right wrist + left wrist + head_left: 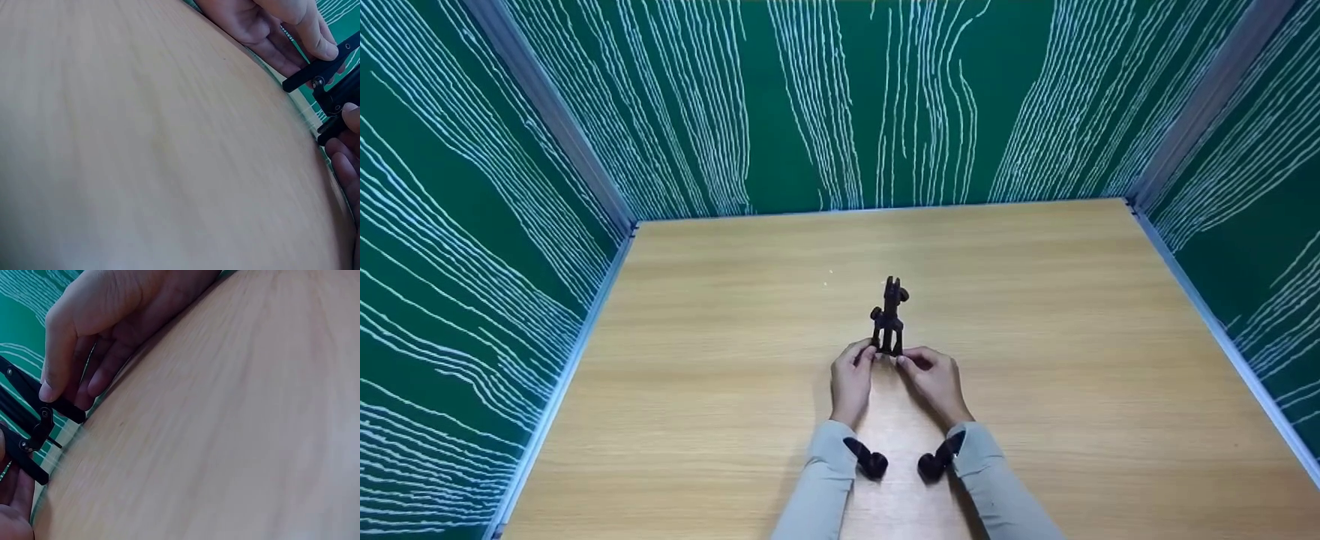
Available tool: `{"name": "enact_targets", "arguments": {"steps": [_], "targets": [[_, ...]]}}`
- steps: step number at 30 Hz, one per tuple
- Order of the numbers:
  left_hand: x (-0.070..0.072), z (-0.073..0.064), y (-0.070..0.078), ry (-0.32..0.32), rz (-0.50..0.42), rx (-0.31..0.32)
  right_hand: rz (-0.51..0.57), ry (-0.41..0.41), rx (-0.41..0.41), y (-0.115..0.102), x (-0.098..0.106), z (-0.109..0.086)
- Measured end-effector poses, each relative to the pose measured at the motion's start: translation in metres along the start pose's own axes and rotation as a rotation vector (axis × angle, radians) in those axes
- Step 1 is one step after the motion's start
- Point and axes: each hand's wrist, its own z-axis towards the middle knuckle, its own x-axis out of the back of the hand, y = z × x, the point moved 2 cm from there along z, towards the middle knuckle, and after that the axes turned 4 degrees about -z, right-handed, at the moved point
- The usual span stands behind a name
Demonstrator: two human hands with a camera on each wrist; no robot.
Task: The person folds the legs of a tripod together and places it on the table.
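A small black tripod stands upright near the middle of the wooden table, with a forked clamp at its top and a knob on either side. My left hand pinches its left leg near the foot. On the other side, my right hand holds the right leg low down between thumb and fingers. In the left wrist view, a flat leg and a hinged brace show between the hands. The right wrist view shows the left thumb lying on another leg; the tripod's upper part is out of frame there.
The light wooden table is bounded by green panels with white wavy lines at the back and sides. A few tiny white specks lie behind the tripod. Black wrist cameras jut inward from both grey sleeves.
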Motion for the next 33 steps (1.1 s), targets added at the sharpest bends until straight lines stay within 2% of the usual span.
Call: {"name": "enact_targets", "arguments": {"steps": [5,13,19,25,28,33], "targets": [[0.001,0.003,0.000,-0.022,-0.015,0.019,0.017,-0.033,-0.020,0.000,0.000,0.000],[0.001,0.005,0.003,-0.017,0.011,-0.014,0.021,-0.044,-0.005,0.001,0.000,-0.001],[0.002,0.008,0.003,-0.019,0.070,-0.052,0.029,-0.058,0.043,0.001,0.000,-0.002],[0.002,0.013,0.003,-0.048,0.031,-0.053,0.060,-0.040,0.097,0.003,-0.002,-0.002],[0.002,0.016,0.002,-0.059,0.010,-0.046,0.072,-0.047,0.092,0.004,-0.004,-0.001],[0.002,0.020,0.001,-0.088,-0.015,-0.046,0.073,-0.078,0.031,0.003,-0.004,-0.001]]}}
